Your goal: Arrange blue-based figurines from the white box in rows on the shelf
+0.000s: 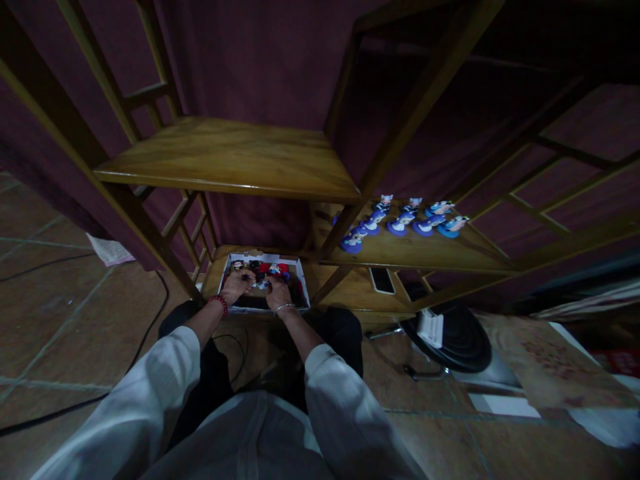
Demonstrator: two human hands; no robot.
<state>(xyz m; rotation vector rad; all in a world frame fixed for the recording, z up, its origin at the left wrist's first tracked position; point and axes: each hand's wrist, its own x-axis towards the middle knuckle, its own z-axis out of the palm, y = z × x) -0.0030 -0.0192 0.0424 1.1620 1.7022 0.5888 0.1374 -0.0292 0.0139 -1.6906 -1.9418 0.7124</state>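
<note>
A shallow white box [305, 293] with small toy figurines in it sits on the bottom shelf. Both my hands are over the box, fingers curled in. My left hand [239, 285], with a red bead bracelet at the wrist, pinches the left side of a small pale and dark figurine [261, 283]. From the other side, my right hand [278, 293], with a silvery bangle, closes on the same figurine. Its details are too small to make out. Behind the fingers lie a figurine with red parts [275, 269] and a dark-haired figurine [238, 265].
Several purple-based figurines [401, 225] and blue-based ones [453, 227] stand on the shelf to the right. A white-edged phone [382, 281] lies lower down. Above the box juts a wooden shelf [230, 157]. A black round stool [463, 340] is at the right; cables [150, 327] cross the floor.
</note>
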